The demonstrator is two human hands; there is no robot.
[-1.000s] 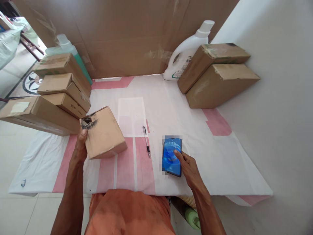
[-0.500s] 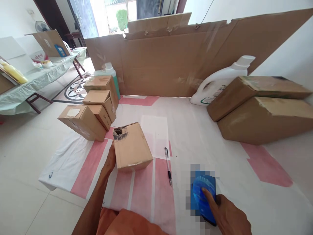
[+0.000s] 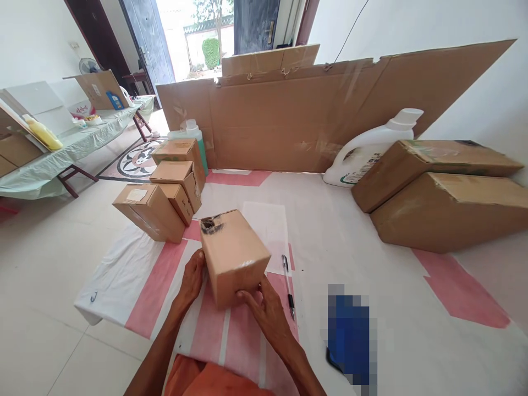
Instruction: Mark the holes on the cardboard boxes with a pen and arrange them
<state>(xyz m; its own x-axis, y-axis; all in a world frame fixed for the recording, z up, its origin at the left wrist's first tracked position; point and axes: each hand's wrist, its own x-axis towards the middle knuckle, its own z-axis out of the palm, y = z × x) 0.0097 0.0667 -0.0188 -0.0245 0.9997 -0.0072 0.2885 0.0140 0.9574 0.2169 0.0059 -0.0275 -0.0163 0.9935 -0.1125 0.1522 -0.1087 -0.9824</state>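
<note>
Small cardboard box [image 3: 234, 257], one top corner torn and blackened, sits on the white-and-pink sheet [image 3: 338, 231] in front of the person, pen [image 3: 288, 278] just to its right; left hand [image 3: 191, 280] lies flat against its left face, right hand [image 3: 264, 308] spreads open fingers on its near right corner, neither closed around it. Judged light, stiff-walled, fairly smooth: best held by pressing two opposite faces, away from the weakened torn corner.

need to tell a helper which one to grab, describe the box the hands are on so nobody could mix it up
On the white and pink sheet before the cardboard wall, it is the small box nearest the person, between left hand and right hand. Unlike the others, it stands alone with a black-smeared torn corner.
</note>
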